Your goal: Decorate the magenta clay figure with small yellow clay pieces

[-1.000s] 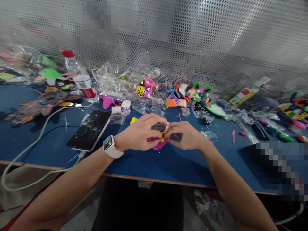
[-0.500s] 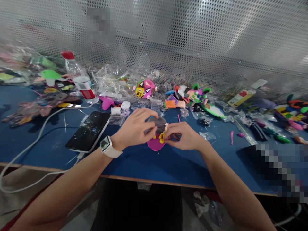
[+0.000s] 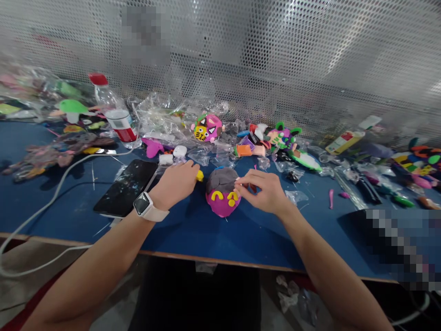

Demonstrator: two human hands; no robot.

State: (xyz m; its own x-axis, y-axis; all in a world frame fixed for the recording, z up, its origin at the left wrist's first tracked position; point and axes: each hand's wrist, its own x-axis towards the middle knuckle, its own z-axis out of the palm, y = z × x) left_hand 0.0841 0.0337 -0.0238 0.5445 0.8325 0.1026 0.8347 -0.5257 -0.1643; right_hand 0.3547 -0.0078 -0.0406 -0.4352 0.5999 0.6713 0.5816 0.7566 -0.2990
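A round clay head rests on the table, magenta below with a grey cap on top. Two curved yellow strips mark its front, and a small yellow clay dot sits under the right one. My left hand, with a watch on its wrist, is closed on a lump of yellow clay, apart from the head on its left. Against the head's right side, my right hand has thumb and fingers pinched together; what lies between the fingertips is too small to make out.
Left of the hands lies a phone on a white cable. A bottle with a red cap, a painted cat face and clear plastic wrappers line the perforated metal wall. A pink tool lies to the right on the blue table.
My left hand has drawn away to the left from the clay head, a yellow lump now showing in its fingers. The right hand has shifted slightly, uncovering the yellow strips and dot.
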